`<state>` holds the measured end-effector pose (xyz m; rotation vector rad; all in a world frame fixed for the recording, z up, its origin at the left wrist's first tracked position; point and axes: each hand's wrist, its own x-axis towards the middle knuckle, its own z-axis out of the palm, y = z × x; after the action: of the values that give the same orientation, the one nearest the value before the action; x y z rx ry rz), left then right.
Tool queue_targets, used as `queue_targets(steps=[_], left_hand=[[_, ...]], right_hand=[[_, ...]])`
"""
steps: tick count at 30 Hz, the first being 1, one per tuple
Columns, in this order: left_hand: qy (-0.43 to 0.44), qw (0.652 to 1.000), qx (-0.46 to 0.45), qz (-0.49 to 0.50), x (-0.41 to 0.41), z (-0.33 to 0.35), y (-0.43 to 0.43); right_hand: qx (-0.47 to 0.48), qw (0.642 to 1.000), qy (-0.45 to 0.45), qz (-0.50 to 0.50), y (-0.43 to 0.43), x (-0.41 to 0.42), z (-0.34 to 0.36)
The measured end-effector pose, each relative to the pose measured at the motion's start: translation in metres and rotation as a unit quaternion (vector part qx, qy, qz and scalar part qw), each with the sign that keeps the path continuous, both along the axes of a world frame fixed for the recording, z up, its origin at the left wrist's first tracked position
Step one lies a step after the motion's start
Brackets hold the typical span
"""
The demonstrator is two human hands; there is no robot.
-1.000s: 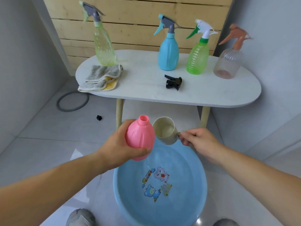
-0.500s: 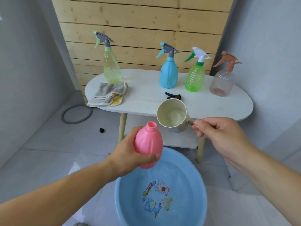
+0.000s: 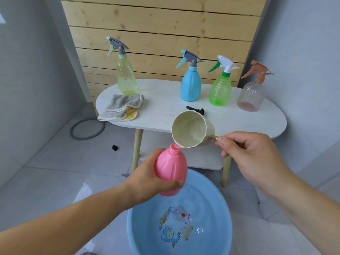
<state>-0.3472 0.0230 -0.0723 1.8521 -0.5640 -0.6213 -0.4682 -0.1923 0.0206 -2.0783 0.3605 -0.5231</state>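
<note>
My left hand grips a pink bottle with no cap, its open neck tilted up. My right hand pinches the handle of a cream ladle cup. The cup is tipped with its lip touching the bottle's neck, and a thin stream of water runs into the opening. Both are held above a blue basin of water with cartoon prints on its bottom.
A white oval table stands behind, against a wooden slat wall. On it are several spray bottles, among them a blue one, a folded grey towel and a black spray head. A grey ring lies on the floor.
My right hand raised the cup out of the basin and tipped it onto the bottle's neck. The view tilted upward, and my left hand kept its hold on the bottle.
</note>
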Motion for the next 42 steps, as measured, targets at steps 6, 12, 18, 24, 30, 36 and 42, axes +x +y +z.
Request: queue_targets(steps=[6, 12, 18, 24, 30, 36, 42], left_hand=[[0.007, 1.000, -0.006, -0.002, 0.0008, -0.0009, -0.0025], [0.004, 1.000, -0.003, -0.005, -0.0012, 0.0002, -0.0037], [0.003, 1.000, 0.001, -0.009, -0.0024, -0.0003, -0.0042], [0.008, 1.000, 0.002, -0.007, -0.0027, -0.0009, -0.0045], [0.011, 1.000, 0.001, -0.004, -0.0028, -0.0027, -0.0044], [0.011, 1.000, 0.005, -0.006, -0.0037, -0.0029, -0.0042], [0.007, 1.000, 0.009, -0.003, -0.0047, -0.0028, -0.0047]], right_hand=[[-0.013, 1.000, 0.004, -0.005, 0.0001, -0.0010, -0.0002], [-0.024, 1.000, 0.002, -0.012, 0.0004, -0.0022, -0.0007], [-0.032, 0.999, -0.007, -0.016, 0.0021, -0.0022, 0.0005], [-0.040, 0.999, -0.025, -0.012, 0.0037, -0.0026, 0.0032], [-0.052, 0.998, -0.039, -0.005, 0.0039, -0.0033, 0.0033], [-0.057, 0.997, -0.050, 0.000, 0.0040, -0.0038, 0.0028], [-0.062, 0.996, -0.060, 0.007, 0.0043, -0.0040, 0.0011]])
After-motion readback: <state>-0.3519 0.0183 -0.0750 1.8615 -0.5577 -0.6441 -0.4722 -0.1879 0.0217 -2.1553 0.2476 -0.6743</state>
